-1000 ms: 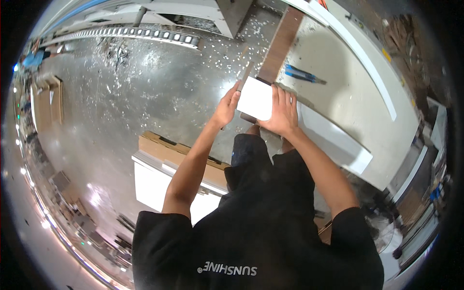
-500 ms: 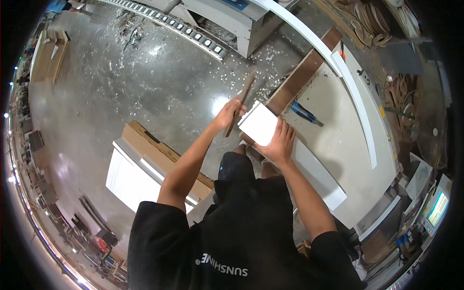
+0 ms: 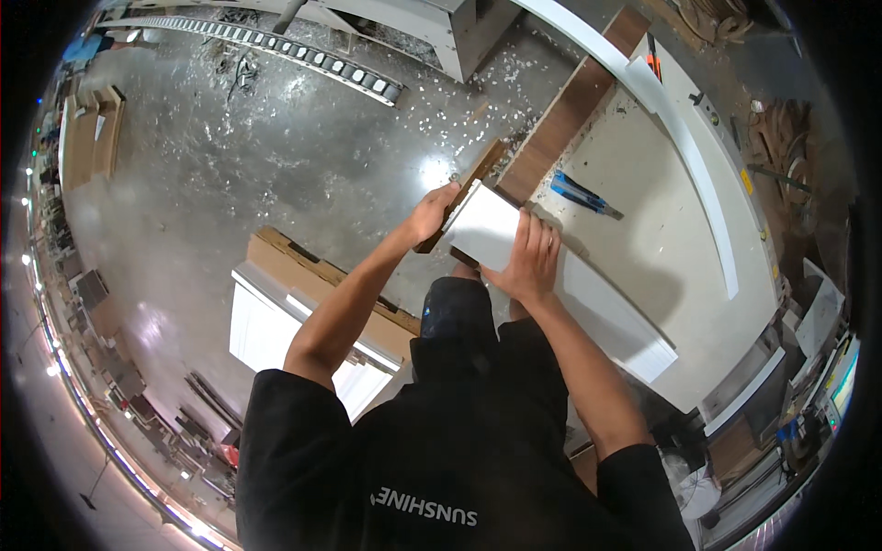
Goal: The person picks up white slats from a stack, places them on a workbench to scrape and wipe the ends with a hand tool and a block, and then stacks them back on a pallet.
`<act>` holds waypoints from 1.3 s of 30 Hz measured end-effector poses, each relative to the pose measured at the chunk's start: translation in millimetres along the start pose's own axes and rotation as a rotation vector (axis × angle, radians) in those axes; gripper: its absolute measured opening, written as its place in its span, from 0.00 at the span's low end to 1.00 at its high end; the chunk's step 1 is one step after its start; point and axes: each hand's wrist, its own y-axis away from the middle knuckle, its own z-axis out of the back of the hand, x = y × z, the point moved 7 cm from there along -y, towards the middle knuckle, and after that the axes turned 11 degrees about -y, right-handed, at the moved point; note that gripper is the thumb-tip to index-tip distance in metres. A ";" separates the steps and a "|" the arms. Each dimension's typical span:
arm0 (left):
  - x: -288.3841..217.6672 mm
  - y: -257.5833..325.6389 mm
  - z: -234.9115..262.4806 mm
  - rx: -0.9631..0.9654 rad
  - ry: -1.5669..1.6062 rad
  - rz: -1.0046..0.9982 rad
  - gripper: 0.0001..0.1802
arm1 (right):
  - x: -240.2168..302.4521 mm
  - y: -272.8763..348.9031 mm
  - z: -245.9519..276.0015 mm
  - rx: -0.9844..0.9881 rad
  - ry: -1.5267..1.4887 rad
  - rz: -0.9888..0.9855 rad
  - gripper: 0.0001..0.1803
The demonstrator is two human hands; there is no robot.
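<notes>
My left hand (image 3: 434,211) grips a flat brown strip (image 3: 481,167), wood-like in colour, along the end of a long white panel (image 3: 597,303). The strip lies against or very near that end; whether they touch I cannot tell. Across the panel near the same end, my right hand (image 3: 528,257) has its fingers on the far side and its thumb on the near side, holding it. The panel lies slanting along the near edge of a pale worktable (image 3: 698,340). A blue utility knife (image 3: 584,195) rests on the table just beyond my right hand.
Brown board (image 3: 562,133) runs along the table's left end. A curved white strip (image 3: 691,174) crosses the far side, near an orange-and-black tool (image 3: 653,61). White panels (image 3: 262,321) sit with cardboard (image 3: 294,262) at left. White scraps litter the floor (image 3: 303,174); a grey machine (image 3: 432,28) stands ahead.
My left hand has brought the brown strip from a tilted position apart from the panel to along its end. The panel's raised end has come down, with my right hand still on it.
</notes>
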 end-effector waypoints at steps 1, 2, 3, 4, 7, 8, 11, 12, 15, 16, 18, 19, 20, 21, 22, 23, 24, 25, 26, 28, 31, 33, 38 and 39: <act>-5.7 4.6 0.9 0.006 -0.008 0.013 0.36 | -0.7 1.4 -1.5 0.005 -0.010 -0.011 0.65; -8.9 6.5 1.0 0.015 -0.037 0.033 0.36 | -0.4 2.0 0.1 -0.027 0.003 0.018 0.66; -12.3 8.2 0.1 0.025 -0.067 0.053 0.36 | -0.1 3.3 2.1 -0.059 0.017 0.046 0.66; -6.6 7.9 0.1 0.038 -0.048 0.095 0.36 | -2.3 2.8 -1.2 -0.015 0.007 0.008 0.66; 3.1 5.5 0.4 0.002 -0.058 0.091 0.41 | -3.6 3.5 -1.9 0.019 0.006 -0.010 0.68; 5.8 5.1 -1.7 0.012 -0.066 0.100 0.41 | -5.3 3.5 -1.2 0.022 0.000 -0.024 0.68; 14.5 3.3 -4.8 -0.001 -0.014 0.119 0.41 | -10.1 2.7 -4.6 0.086 -0.029 -0.056 0.73; 15.9 2.4 -6.0 0.001 -0.024 0.098 0.40 | -8.6 2.6 -2.9 0.059 -0.021 -0.036 0.72; 22.0 0.3 -3.7 -0.026 -0.136 0.054 0.38 | -8.6 2.1 -1.5 0.038 -0.025 -0.016 0.70; 21.3 0.9 -0.8 -0.060 -0.236 0.025 0.37 | -7.6 1.9 -1.4 0.040 -0.035 -0.008 0.69; 24.7 -1.2 1.1 -0.042 -0.244 0.023 0.36 | -7.1 0.7 -2.0 0.052 -0.016 -0.017 0.70; 20.8 -0.4 0.2 -0.021 -0.251 0.012 0.36 | -7.5 2.2 -3.3 0.058 0.008 -0.025 0.70; 18.0 0.4 -0.3 -0.018 -0.249 0.022 0.36 | -10.1 2.9 -7.0 0.067 0.005 -0.029 0.70; 12.4 0.6 -3.4 -0.002 -0.197 -0.005 0.36 | -12.9 2.3 -9.2 0.054 0.047 -0.012 0.74; 8.7 1.2 -6.3 0.011 -0.145 -0.033 0.37 | -11.1 0.5 -8.2 0.040 0.091 0.008 0.80; 6.3 2.5 -8.6 0.009 -0.143 -0.030 0.37 | -8.6 0.1 -7.5 0.044 0.090 0.009 0.80; -1.9 4.2 -10.4 -0.003 -0.107 -0.092 0.37 | -7.0 -0.4 -5.2 0.045 0.044 -0.003 0.75; -7.6 6.1 -10.6 -0.015 -0.071 -0.158 0.37 | -4.0 -1.9 0.1 0.043 0.001 -0.014 0.72; -9.6 9.1 -10.5 -0.019 -0.071 -0.167 0.37 | -0.3 -1.4 3.0 0.036 0.005 -0.009 0.72; -12.9 11.1 -10.4 -0.006 -0.100 -0.177 0.37 | -2.3 -1.5 -0.5 0.090 -0.017 -0.079 0.73; -18.8 6.3 -17.6 0.001 -0.226 -0.216 0.37 | -13.4 8.2 -1.8 0.038 -0.029 -0.073 0.74; -34.8 7.2 -10.2 -0.063 -0.301 -0.333 0.36 | -12.3 4.3 2.4 0.129 -0.097 -0.123 0.76; -159.8 25.4 -45.6 -0.252 -0.923 -0.626 0.32 | -7.3 6.2 2.8 0.061 -0.027 -0.028 0.64; -178.4 32.6 -74.0 -0.179 -1.031 -0.776 0.32 | 1.6 2.6 9.9 0.057 -0.074 -0.019 0.57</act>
